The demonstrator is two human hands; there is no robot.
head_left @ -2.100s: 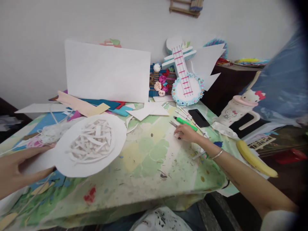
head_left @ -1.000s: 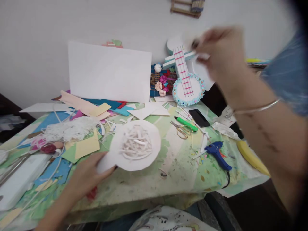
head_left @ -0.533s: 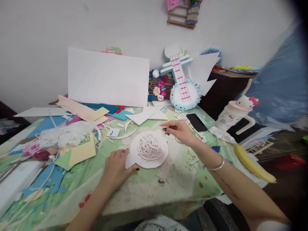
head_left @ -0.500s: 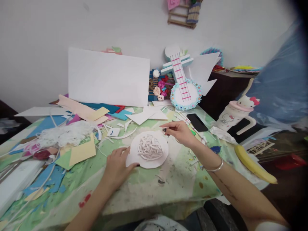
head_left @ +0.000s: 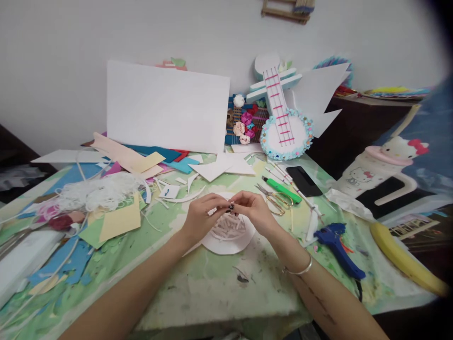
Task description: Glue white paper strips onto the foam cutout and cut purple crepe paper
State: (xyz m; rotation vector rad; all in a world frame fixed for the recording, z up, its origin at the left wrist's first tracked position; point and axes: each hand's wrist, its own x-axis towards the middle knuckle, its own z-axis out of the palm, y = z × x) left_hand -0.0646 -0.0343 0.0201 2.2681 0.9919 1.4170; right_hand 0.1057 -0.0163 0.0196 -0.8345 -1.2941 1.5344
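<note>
Both hands are curled, not spread. The left hand (head_left: pixel 202 218) and right hand (head_left: pixel 254 213) meet fingertip to fingertip in a tight pinch; whatever is between them is too small to make out. The white paper disc (head_left: pixel 226 244) lies flat on the desk (head_left: pixel 212 288) directly under the hands, with a pile of paper strips (head_left: pixel 231 227) on it below the pinch. Scissors (head_left: pixel 278 201) are just right of the right hand, the blue glue gun (head_left: pixel 338 244) further right, and the white string tangle (head_left: pixel 99 192) well left of the left hand.
</note>
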